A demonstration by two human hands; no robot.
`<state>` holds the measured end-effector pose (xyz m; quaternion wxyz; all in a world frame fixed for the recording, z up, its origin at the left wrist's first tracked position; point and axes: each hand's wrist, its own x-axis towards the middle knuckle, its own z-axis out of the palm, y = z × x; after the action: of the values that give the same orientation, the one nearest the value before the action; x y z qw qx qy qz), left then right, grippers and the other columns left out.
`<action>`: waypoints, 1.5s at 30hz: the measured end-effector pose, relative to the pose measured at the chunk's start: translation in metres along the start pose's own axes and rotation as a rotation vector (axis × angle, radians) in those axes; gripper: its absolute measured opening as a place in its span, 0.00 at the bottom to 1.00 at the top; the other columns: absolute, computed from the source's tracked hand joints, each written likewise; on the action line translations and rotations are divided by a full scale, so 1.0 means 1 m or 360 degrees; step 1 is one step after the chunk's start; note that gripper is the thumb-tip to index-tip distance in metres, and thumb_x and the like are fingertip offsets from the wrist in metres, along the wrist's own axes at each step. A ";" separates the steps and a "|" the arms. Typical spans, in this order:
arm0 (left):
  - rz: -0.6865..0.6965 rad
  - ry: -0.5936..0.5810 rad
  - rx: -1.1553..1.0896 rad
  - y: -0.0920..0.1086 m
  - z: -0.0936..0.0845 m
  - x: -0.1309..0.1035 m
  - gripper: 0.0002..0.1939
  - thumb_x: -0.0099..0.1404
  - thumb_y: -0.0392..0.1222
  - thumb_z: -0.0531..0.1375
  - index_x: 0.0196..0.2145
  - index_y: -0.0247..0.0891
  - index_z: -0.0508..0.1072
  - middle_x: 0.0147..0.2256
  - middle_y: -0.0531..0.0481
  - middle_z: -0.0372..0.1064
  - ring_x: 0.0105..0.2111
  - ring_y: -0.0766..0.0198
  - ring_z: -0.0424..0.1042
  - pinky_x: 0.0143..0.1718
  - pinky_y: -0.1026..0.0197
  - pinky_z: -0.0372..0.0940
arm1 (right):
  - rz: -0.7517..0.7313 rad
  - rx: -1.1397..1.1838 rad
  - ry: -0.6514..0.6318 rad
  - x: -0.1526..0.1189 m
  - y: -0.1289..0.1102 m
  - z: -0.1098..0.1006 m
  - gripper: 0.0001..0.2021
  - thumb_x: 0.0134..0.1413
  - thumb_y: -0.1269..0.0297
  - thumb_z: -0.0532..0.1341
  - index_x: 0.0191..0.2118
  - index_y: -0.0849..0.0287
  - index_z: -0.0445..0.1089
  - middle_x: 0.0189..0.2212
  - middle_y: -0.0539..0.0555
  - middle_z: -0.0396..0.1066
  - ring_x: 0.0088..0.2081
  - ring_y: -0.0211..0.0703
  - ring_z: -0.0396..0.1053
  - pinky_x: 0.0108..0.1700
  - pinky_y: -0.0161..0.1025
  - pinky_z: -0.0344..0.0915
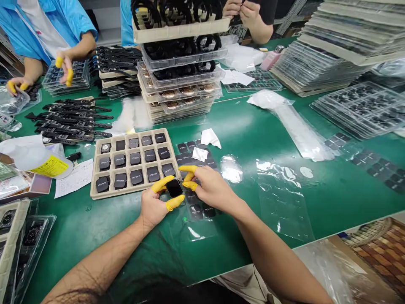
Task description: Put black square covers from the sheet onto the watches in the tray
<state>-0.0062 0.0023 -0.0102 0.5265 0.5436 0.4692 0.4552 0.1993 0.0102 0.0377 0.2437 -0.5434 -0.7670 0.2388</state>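
Trays (19, 232) at the near left corner of the green counter (247, 131), dark watch parts in them. Next out, two bare hands with yellow covers on thumb and forefinger. Left hand (155, 207) pinches a square watch (174, 188) by its edges, dark screen up, raised in front of the near right corner of a beige tray. Right hand (210, 185) at the watch's right side, thumb and forefinger a narrow gap apart; cannot tell whether they touch it or grip something thin. Below and beyond the right hand, a sheet of dark squares (196, 211), two white cloths (210, 138) lying on or beside its far part. Clear plastic bag (281, 202) flat to the right. Beige tray (110, 194) left of the sheet: three rows of five pockets, most showing dark lettered squares. Bottle (41, 160) with yellow label farther left, paper (74, 179) beside it. Beyond, strapped watches (71, 120) in a row; then a tall tray stack (182, 32), black straps on top. Leaning tray pile (319, 67) far right. Far side: co-worker in blue sleeves (77, 19), yellow finger covers too; another person's hands (249, 14) close together.
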 end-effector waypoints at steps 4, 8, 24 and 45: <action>0.0215 -0.0024 0.0280 0.002 -0.002 -0.004 0.29 0.49 0.44 0.76 0.50 0.41 0.80 0.46 0.45 0.81 0.44 0.52 0.80 0.53 0.51 0.74 | 0.0148 0.0209 -0.0053 0.000 0.009 -0.009 0.21 0.53 0.78 0.56 0.49 0.50 0.73 0.35 0.50 0.79 0.33 0.45 0.74 0.36 0.42 0.68; 0.0379 -0.0018 0.0551 0.007 -0.002 -0.006 0.26 0.53 0.45 0.74 0.50 0.40 0.80 0.45 0.46 0.81 0.42 0.54 0.80 0.52 0.52 0.75 | 0.0028 0.0166 -0.0031 -0.004 0.002 -0.014 0.20 0.59 0.76 0.54 0.52 0.51 0.72 0.46 0.54 0.79 0.46 0.50 0.75 0.47 0.48 0.71; 0.0645 0.0018 0.0613 0.001 -0.003 -0.005 0.26 0.52 0.48 0.74 0.48 0.38 0.79 0.44 0.45 0.81 0.40 0.55 0.81 0.47 0.53 0.78 | 0.0392 0.0653 0.0215 0.006 -0.002 0.011 0.07 0.57 0.66 0.63 0.39 0.55 0.77 0.36 0.53 0.80 0.37 0.46 0.76 0.41 0.44 0.70; -0.0062 -0.0285 0.0379 0.002 0.000 0.004 0.31 0.53 0.41 0.73 0.55 0.40 0.76 0.46 0.46 0.80 0.41 0.57 0.79 0.50 0.53 0.74 | 0.0965 0.1448 -0.0122 0.005 -0.012 0.006 0.08 0.44 0.64 0.71 0.32 0.59 0.75 0.32 0.52 0.77 0.31 0.39 0.74 0.38 0.39 0.74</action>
<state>-0.0060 0.0062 -0.0081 0.5067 0.6315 0.4814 0.3357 0.1852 0.0102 0.0411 0.3462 -0.5708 -0.4038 0.6256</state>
